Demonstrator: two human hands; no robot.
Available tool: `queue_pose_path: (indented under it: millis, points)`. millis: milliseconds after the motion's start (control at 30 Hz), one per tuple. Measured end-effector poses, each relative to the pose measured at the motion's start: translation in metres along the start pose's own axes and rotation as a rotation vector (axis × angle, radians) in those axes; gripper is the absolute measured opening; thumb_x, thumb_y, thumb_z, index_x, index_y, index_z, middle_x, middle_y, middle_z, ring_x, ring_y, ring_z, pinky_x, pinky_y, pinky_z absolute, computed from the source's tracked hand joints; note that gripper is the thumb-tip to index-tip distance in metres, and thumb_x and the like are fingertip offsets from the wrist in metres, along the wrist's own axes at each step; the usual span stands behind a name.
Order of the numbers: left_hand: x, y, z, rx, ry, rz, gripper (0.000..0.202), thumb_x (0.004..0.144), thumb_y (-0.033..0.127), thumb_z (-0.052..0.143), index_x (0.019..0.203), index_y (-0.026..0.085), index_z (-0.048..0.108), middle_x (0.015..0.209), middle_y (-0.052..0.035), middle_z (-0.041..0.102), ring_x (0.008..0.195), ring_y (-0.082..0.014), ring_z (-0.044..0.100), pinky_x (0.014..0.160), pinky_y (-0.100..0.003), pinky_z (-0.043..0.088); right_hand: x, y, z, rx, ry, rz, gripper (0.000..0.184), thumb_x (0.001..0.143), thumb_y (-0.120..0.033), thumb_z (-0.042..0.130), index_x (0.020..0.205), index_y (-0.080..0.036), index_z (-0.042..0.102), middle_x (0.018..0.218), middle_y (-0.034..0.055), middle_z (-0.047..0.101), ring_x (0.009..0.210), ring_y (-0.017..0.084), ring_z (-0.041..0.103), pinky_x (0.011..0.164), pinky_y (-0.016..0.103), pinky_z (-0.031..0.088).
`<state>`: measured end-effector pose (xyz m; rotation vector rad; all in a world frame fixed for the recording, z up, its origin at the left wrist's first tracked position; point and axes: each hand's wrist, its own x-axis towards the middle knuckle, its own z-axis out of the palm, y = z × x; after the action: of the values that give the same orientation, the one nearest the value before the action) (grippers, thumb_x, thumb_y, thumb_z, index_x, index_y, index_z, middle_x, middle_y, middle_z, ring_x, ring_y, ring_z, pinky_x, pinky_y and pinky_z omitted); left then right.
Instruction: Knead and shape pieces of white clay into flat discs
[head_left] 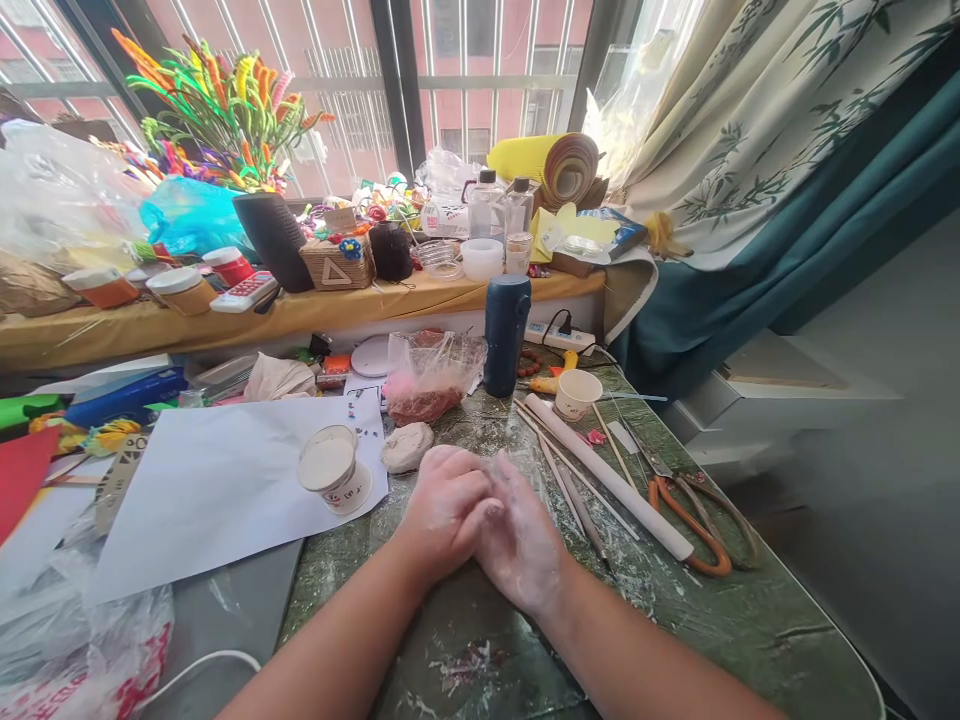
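Observation:
In the head view my left hand (448, 515) and my right hand (525, 540) are pressed together over the table, dusted with white powder. The left fingers curl against the right palm, closed. The right fingers are held together, partly covered by the left hand. Whatever lies between the palms, if anything, is hidden. Just beyond them is a lump of off-white clay (407, 447). A paper cup with white contents (328, 460) stands to the left on a white sheet (225, 490), beside or against another cup (352, 490).
At right lie a pale rolling pin (611, 478), thin sticks (559, 470), orange-handled scissors (694, 520) and a paper cup (577, 395). A dark blue bottle (507, 335) stands behind a plastic bag of reddish material (431, 385). Crowded windowsill (420, 295) at the back.

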<state>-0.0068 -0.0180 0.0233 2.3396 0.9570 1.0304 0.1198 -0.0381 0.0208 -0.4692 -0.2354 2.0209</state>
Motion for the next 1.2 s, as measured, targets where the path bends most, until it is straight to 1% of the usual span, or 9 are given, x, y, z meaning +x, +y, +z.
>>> queue_pose_path:
  millis: [67, 133, 367, 500, 667, 833, 967, 1067, 1200]
  points:
    - [0.001, 0.003, 0.001, 0.046, 0.022, 0.017, 0.035, 0.099, 0.052, 0.047, 0.105, 0.025, 0.068, 0.118, -0.0095, 0.07, 0.112, -0.0288, 0.058, 0.105, -0.05, 0.037, 0.001, -0.005, -0.003, 0.029, 0.094, -0.091, 0.026, 0.089, -0.042, 0.069, 0.093, -0.017, 0.071, 0.087, 0.0038, 0.075, 0.081, 0.016, 0.07, 0.076, 0.026, 0.057]
    - [-0.001, 0.001, 0.003, 0.041, 0.106, -0.006, 0.037, 0.098, 0.052, 0.05, 0.12, 0.025, 0.062, 0.131, -0.0113, 0.064, 0.125, -0.0306, 0.053, 0.111, -0.051, 0.034, 0.002, -0.011, -0.006, 0.025, 0.206, -0.154, 0.023, 0.088, -0.039, 0.069, 0.086, -0.016, 0.071, 0.077, 0.0031, 0.073, 0.069, 0.014, 0.067, 0.065, 0.023, 0.056]
    - [-0.004, -0.019, 0.006, -0.158, 0.401, -0.233, 0.027, 0.105, 0.04, 0.04, 0.107, 0.023, 0.061, 0.118, -0.009, 0.066, 0.116, -0.0244, 0.059, 0.106, -0.045, 0.043, -0.001, -0.017, -0.002, 0.026, 0.273, 0.011, 0.032, 0.09, -0.043, 0.066, 0.091, -0.012, 0.071, 0.082, 0.0113, 0.076, 0.071, 0.019, 0.073, 0.063, 0.029, 0.061]
    - [0.001, -0.02, 0.004, -0.241, 0.513, -0.307, 0.031, 0.105, 0.041, 0.04, 0.097, 0.023, 0.063, 0.107, -0.007, 0.069, 0.108, -0.0231, 0.062, 0.102, -0.042, 0.047, -0.006, -0.017, -0.002, 0.0, 0.101, 0.041, 0.032, 0.084, -0.044, 0.078, 0.095, -0.016, 0.07, 0.068, 0.001, 0.072, 0.052, 0.01, 0.064, 0.045, 0.017, 0.051]
    - [-0.003, -0.022, 0.007, -0.262, 0.443, -0.217, 0.03, 0.105, 0.037, 0.042, 0.093, 0.022, 0.064, 0.103, -0.0062, 0.069, 0.105, -0.0221, 0.062, 0.1, -0.041, 0.047, -0.014, -0.009, 0.003, -0.153, -0.045, -0.013, 0.032, 0.082, -0.044, 0.082, 0.081, -0.021, 0.06, 0.04, -0.0114, 0.049, 0.029, 0.008, 0.042, 0.027, 0.015, 0.034]
    - [-0.007, -0.019, 0.007, -0.225, 0.345, -0.151, 0.028, 0.104, 0.034, 0.042, 0.092, 0.022, 0.064, 0.102, -0.0075, 0.069, 0.103, -0.0229, 0.063, 0.096, -0.042, 0.049, -0.005, -0.004, -0.004, -0.228, 0.072, -0.069, 0.042, 0.081, -0.048, 0.081, 0.069, -0.022, 0.05, 0.036, -0.0128, 0.041, 0.025, 0.008, 0.034, 0.024, 0.018, 0.03]
    - [-0.005, -0.008, 0.004, -0.147, 0.26, -0.053, 0.014, 0.1, 0.027, 0.051, 0.097, 0.022, 0.064, 0.104, -0.0079, 0.071, 0.104, -0.0229, 0.065, 0.096, -0.042, 0.05, 0.004, -0.01, -0.005, -0.194, 0.262, -0.221, 0.041, 0.079, -0.055, 0.08, 0.074, -0.021, 0.058, 0.048, -0.0085, 0.054, 0.037, 0.009, 0.049, 0.035, 0.019, 0.042]
    - [-0.003, -0.002, 0.003, -0.081, 0.141, -0.05, 0.022, 0.092, 0.028, 0.062, 0.113, 0.023, 0.063, 0.125, -0.0107, 0.07, 0.12, -0.0274, 0.063, 0.104, -0.047, 0.049, -0.001, -0.012, 0.007, -0.138, 0.105, -0.219, 0.038, 0.084, -0.057, 0.074, 0.096, -0.021, 0.068, 0.082, 0.0016, 0.073, 0.075, 0.017, 0.07, 0.067, 0.028, 0.058]
    - [-0.001, -0.008, 0.003, 0.004, 0.118, -0.21, 0.032, 0.084, 0.033, 0.074, 0.115, 0.024, 0.068, 0.12, -0.0092, 0.075, 0.115, -0.0294, 0.068, 0.103, -0.049, 0.052, -0.013, -0.012, 0.019, -0.141, -0.134, -0.069, 0.054, 0.089, -0.067, 0.061, 0.115, -0.021, 0.068, 0.109, 0.0093, 0.074, 0.111, 0.027, 0.067, 0.093, 0.04, 0.055]
